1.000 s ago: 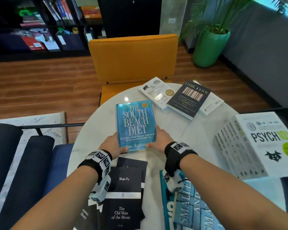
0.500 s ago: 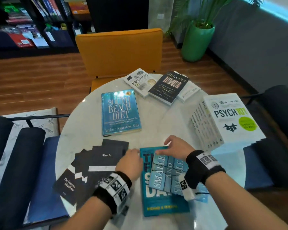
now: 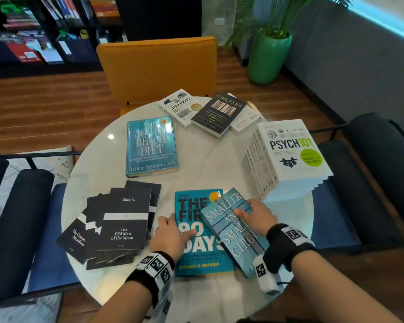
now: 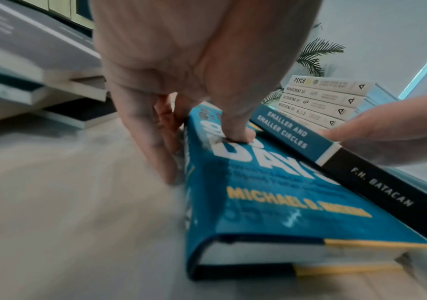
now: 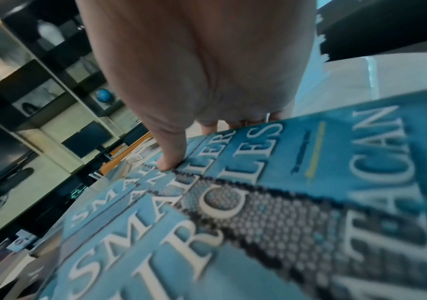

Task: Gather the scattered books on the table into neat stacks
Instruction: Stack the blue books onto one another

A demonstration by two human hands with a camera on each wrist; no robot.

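Observation:
Near the front edge of the round white table (image 3: 103, 183) lies the teal book "The First 90 Days" (image 3: 196, 259) (image 4: 271, 192). My left hand (image 3: 175, 229) (image 4: 196, 146) grips its spine edge, thumb on the cover, fingers down along the spine. Slanted across its right half lies the pale blue "Smaller and Smaller Circles" (image 3: 229, 224) (image 4: 291, 134) (image 5: 258, 213). My right hand (image 3: 250, 208) (image 5: 207, 142) holds it, thumb on the cover, fingers curled round its right edge. "The South Beach Diet" (image 3: 151, 145) lies alone mid-table.
Several thin black books (image 3: 119, 224) are fanned out at the front left. "Stock Market 101" (image 3: 180, 106), "Girl Code" (image 3: 216, 115) and a white book (image 3: 245, 121) overlap at the back. A tall "Psych 101" stack (image 3: 287, 152) stands right. An orange chair (image 3: 159, 66) is behind.
Both hands left "The South Beach Diet" and came back to the two front books. The pale blue book has since slid and turned right, uncovering more of the teal cover.

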